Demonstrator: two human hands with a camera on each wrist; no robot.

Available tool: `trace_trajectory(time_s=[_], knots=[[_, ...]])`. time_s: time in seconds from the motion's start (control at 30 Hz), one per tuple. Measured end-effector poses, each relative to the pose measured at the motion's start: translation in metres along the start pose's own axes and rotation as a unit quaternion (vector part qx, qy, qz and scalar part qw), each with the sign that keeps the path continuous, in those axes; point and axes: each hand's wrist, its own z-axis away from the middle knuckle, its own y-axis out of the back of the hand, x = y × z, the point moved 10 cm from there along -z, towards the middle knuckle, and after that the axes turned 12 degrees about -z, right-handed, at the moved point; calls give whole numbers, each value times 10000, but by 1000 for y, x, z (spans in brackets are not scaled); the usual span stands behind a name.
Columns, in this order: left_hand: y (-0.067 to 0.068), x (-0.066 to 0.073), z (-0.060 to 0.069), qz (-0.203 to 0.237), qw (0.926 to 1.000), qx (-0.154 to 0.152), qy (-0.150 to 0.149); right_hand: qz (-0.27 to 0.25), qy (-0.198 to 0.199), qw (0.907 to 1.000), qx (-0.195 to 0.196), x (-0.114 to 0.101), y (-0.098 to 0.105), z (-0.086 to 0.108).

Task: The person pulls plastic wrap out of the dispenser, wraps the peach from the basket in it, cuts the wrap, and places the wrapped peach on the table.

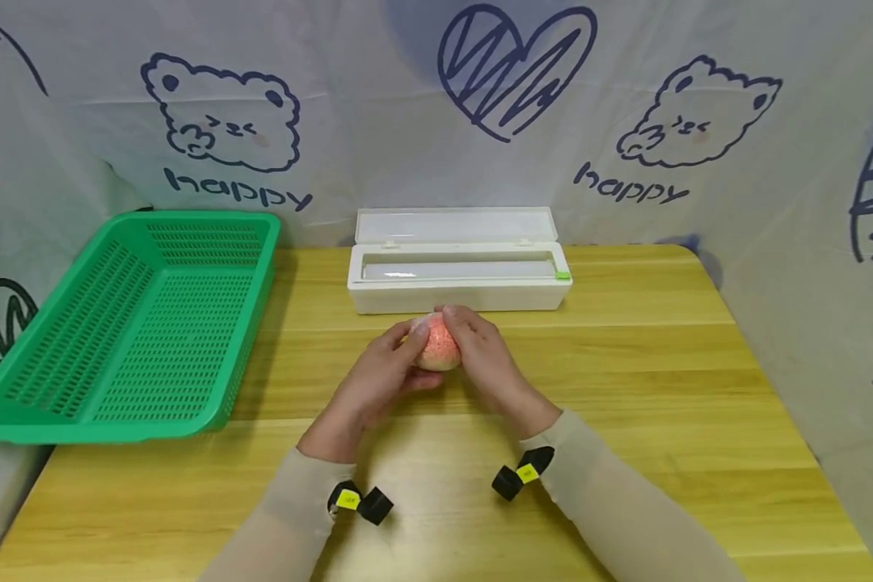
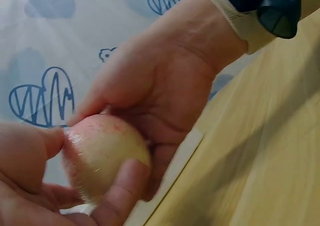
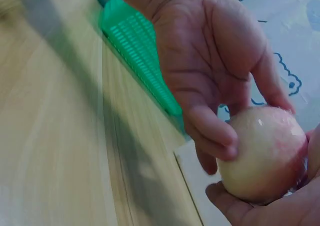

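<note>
A pink and cream peach [image 1: 440, 349] is held between both hands above the table, just in front of a white cling film dispenser [image 1: 457, 296]. My left hand [image 1: 385, 368] grips its left side, thumb on the near face and fingers beneath. From the right, my right hand [image 1: 491, 356] holds it with the thumb near the top. Clear shiny film clings to the skin of the peach [image 3: 265, 156] in the right wrist view, bunched near the right hand's side. The left wrist view shows fingers of both hands touching the peach [image 2: 105, 146].
The dispenser's lid [image 1: 454, 225] stands raised, and a small green slider [image 1: 563, 276] sits at its right end. On the left is a green plastic basket [image 1: 167, 347] with nothing in it. A white cloth with drawings [image 1: 378, 105] hangs behind the wooden table [image 1: 647, 388].
</note>
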Motion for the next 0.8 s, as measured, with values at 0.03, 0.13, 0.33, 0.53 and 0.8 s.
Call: trace_trajectory(time_s=[0.03,0.13,0.33,0.53,0.8], knots=[[2,0,0,-124,9999,32,-21,-1,-37,10000,-40,1,0,0],[10,1,0,-550,9983,206,-50,-164,-351,9982,-447,7,0,-1],[18,-3,-1,-624,9978,243,15,1556,11,9742,-1635,3,-2,3],[9,-2,1,-1359,9904,-173,-190,2650,371,9503,-1590,0,5,5],[5,6,-5,-3215,9415,318,-961,3100,543,9356,-1602,9,13,6]])
